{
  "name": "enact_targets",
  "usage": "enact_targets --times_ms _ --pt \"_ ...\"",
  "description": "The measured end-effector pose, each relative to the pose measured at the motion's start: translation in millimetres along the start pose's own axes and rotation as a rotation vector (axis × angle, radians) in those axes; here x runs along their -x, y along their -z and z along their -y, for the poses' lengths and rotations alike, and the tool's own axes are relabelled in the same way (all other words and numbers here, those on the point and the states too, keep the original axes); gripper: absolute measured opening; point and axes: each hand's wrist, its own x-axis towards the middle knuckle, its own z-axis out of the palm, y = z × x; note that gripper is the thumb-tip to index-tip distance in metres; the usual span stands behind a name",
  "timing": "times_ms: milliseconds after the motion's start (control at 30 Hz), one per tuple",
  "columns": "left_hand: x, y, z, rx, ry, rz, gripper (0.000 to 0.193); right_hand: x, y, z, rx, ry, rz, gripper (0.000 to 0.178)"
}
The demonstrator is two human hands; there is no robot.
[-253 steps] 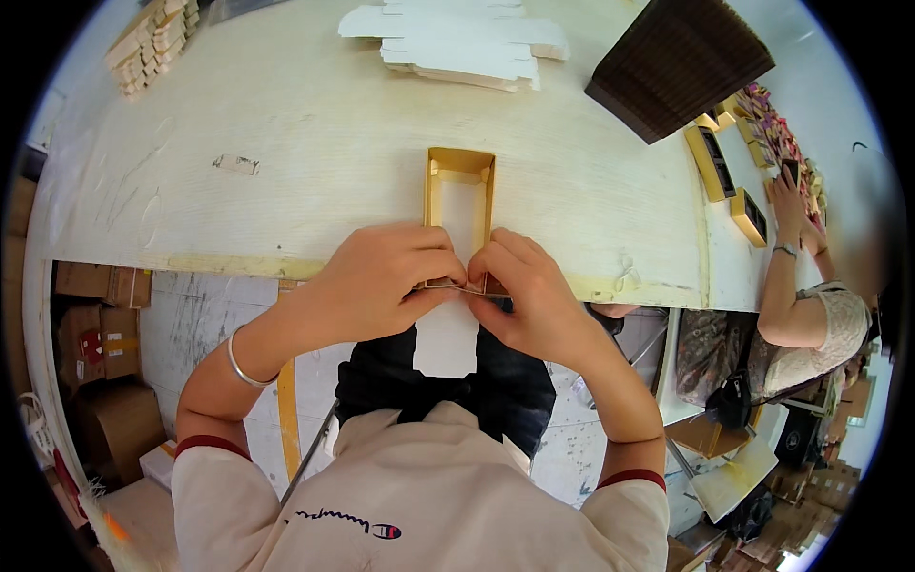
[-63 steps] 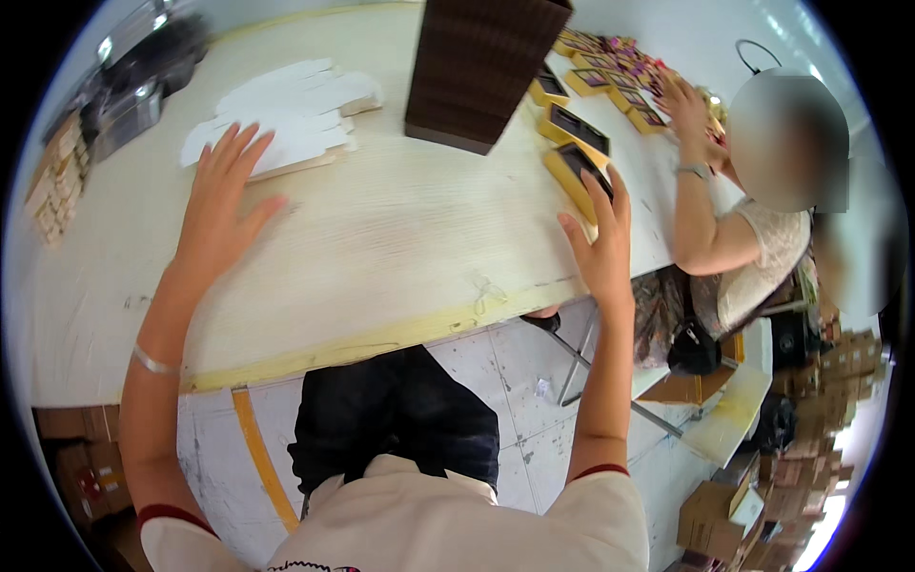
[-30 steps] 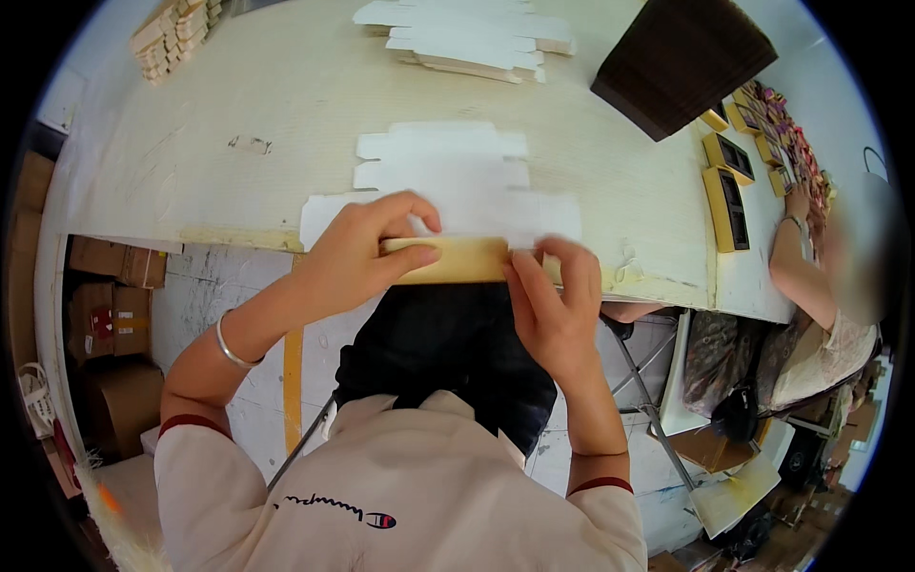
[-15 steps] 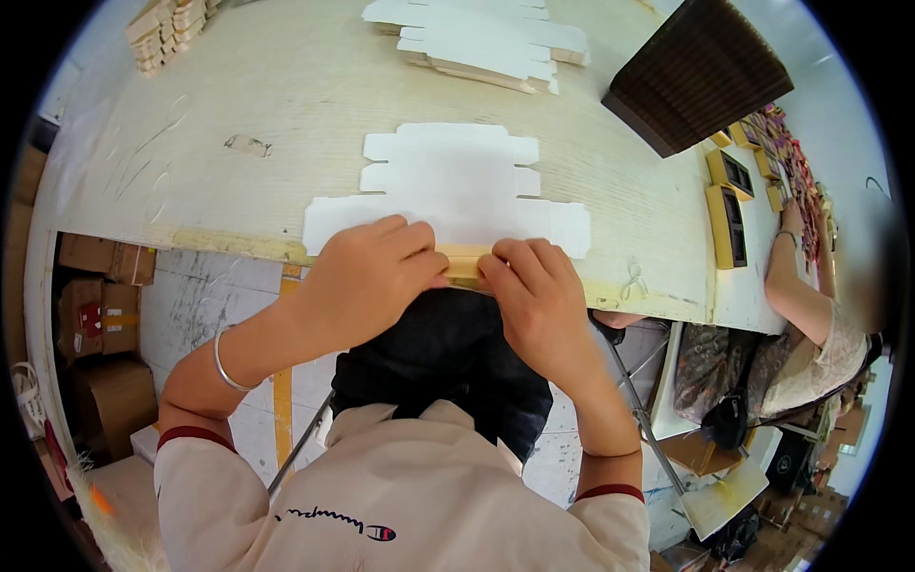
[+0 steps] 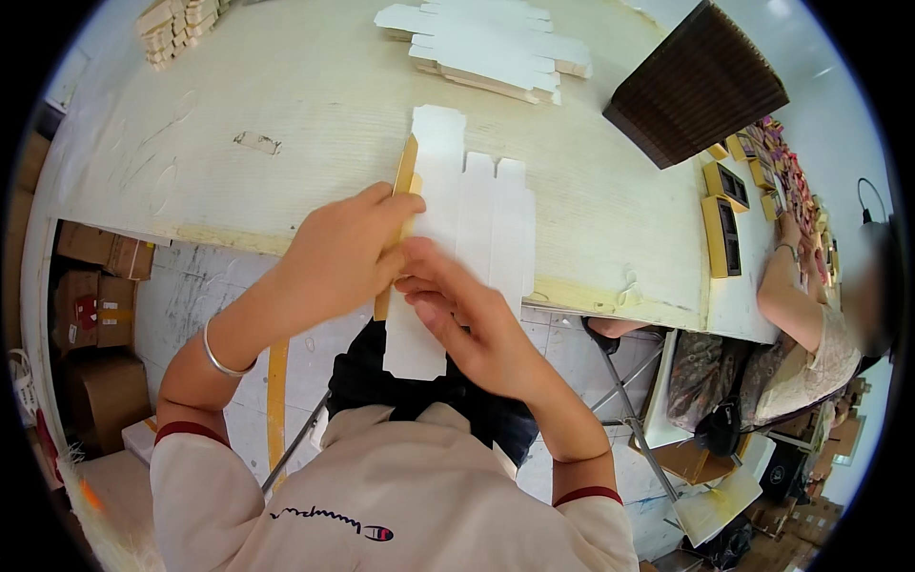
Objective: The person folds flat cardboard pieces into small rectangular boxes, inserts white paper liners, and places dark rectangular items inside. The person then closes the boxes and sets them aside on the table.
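Observation:
A flat white die-cut carton blank [image 5: 496, 224] lies across the table's near edge, its long side pointing away from me, with one end hanging over my lap. Along its left side a strip stands folded up, showing a yellow outer face [image 5: 407, 164]. My left hand [image 5: 348, 250] is closed on that folded strip, thumb and fingers pinching it. Just to the right, my right hand [image 5: 467, 319] hovers over the blank with fingers loosely curled and thumb apart, its fingertips close to my left hand. Nothing shows in its grasp.
A stack of white carton blanks [image 5: 486, 43] sits at the far side of the table. Folded pieces [image 5: 176, 29] are piled at far left. A tall dark brown stack [image 5: 701, 86] stands at right, near yellow boxes [image 5: 721, 234] and a co-worker's arm [image 5: 793, 296].
The blank has been turned about a quarter turn, so its folded strip moved from the near edge to the left side. My right hand has released the strip and shifted left.

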Motion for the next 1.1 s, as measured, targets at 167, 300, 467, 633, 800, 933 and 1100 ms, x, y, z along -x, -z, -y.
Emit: enact_targets --times_ms 167,300,467,633,800,933,1100 --pt "-18.0 15.5 27.8 0.057 -0.126 0.173 0.021 23.8 44.9 24.0 0.936 0.446 0.107 0.049" --pt "-41.8 10.6 21.7 0.023 -0.264 0.257 0.016 34.0 63.4 0.8 1.259 0.582 0.18 0.035" --pt "-58.2 0.0 21.1 -0.044 -0.4 0.231 0.007 8.3 55.3 6.3 1.141 0.373 0.037 0.019" --pt "-54.4 1.3 22.6 -0.019 -0.388 0.21 0.004 -14.4 48.1 -1.8 1.302 0.637 -0.05 0.022" --pt "-55.2 0.2 19.2 -0.048 -0.375 0.227 0.006 -1.2 40.6 -17.2 1.287 0.721 -0.025 0.032" --pt "-50.8 10.6 15.2 -0.068 -0.37 0.297 0.016 -16.7 38.8 -2.0 1.146 0.496 0.081 0.018" --pt "-24.9 21.5 21.3 -0.091 -0.456 0.236 0.038 -43.3 43.8 4.0 1.026 0.221 0.14 0.017"
